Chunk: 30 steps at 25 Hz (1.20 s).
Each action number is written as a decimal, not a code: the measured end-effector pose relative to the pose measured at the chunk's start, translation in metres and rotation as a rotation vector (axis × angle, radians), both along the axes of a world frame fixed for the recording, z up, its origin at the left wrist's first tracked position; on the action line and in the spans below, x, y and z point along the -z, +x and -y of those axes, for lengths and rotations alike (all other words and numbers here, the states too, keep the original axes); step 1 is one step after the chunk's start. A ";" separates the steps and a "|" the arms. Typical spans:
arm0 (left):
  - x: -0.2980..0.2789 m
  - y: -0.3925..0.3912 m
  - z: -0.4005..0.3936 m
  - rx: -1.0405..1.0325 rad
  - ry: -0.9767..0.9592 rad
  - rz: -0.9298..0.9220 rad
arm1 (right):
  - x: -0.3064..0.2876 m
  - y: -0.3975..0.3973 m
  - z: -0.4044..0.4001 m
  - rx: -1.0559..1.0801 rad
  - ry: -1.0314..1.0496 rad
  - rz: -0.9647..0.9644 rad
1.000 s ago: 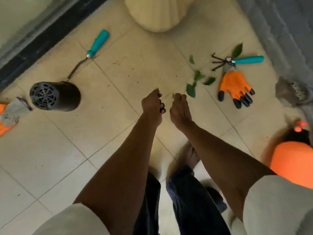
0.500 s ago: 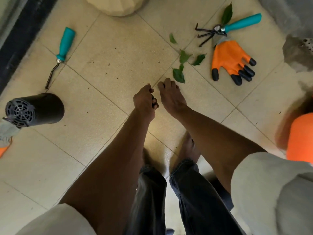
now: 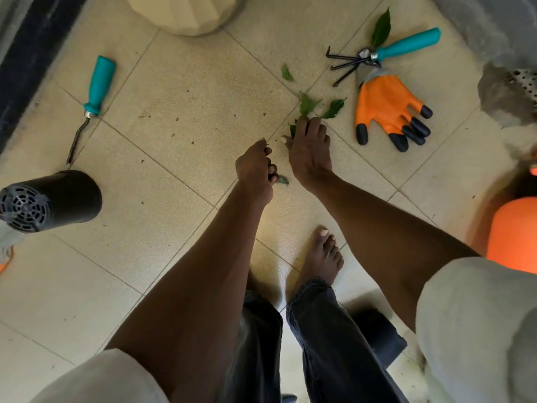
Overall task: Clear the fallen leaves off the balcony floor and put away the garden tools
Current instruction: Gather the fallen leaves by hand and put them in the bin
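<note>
Green leaves lie on the beige tiled floor [image 3: 180,112]: a cluster [image 3: 308,103], one beside it [image 3: 334,108], a small one [image 3: 287,71] and a large one [image 3: 380,27] by the hand rake. My right hand [image 3: 309,149] reaches down to the cluster, and a leaf [image 3: 293,130] sits pinched between thumb and fingers. My left hand [image 3: 255,167] is curled, with a picked-up leaf [image 3: 282,180] poking out of it. The teal-handled hand rake [image 3: 406,43] lies at the upper right, touching an orange glove [image 3: 383,109]. A teal-handled weeder [image 3: 98,82] lies at the left.
A black pot [image 3: 58,199] lies on its side at the left, with another glove [image 3: 4,251] at the frame edge. A cream planter [image 3: 186,13] stands at the top. An orange object [image 3: 514,234] is at the right, a grey patch with a drain [image 3: 508,94] above it. My bare foot [image 3: 322,257] is below my hands.
My right hand has reached forward onto the leaf cluster and closed on a leaf. My left hand stays curled round its leaf. The view has shifted slightly.
</note>
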<state>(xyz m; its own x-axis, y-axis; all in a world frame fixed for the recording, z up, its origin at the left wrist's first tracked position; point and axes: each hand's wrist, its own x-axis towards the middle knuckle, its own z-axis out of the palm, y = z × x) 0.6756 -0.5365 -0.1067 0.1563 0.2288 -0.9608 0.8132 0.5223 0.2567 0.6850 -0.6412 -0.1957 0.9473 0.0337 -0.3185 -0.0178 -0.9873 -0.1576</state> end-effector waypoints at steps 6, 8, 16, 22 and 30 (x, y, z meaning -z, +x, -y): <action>0.004 0.006 -0.004 0.015 0.006 -0.015 | -0.001 -0.008 0.013 -0.079 0.098 0.082; 0.005 0.007 -0.007 0.008 0.011 -0.018 | -0.008 0.002 0.015 -0.031 0.162 0.036; 0.007 0.018 0.000 0.035 0.002 -0.006 | 0.009 0.045 0.006 -0.019 -0.010 0.051; 0.008 0.024 0.004 0.024 -0.001 -0.016 | 0.000 0.040 0.007 -0.099 0.083 0.029; 0.002 0.042 0.015 0.040 -0.010 -0.027 | -0.015 0.038 0.036 0.215 0.080 0.024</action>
<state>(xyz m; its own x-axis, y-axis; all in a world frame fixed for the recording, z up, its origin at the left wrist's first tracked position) 0.7172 -0.5517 -0.1083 0.1389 0.2129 -0.9672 0.8399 0.4921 0.2289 0.7235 -0.6776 -0.1810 0.9427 -0.1452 -0.3003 -0.2216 -0.9455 -0.2386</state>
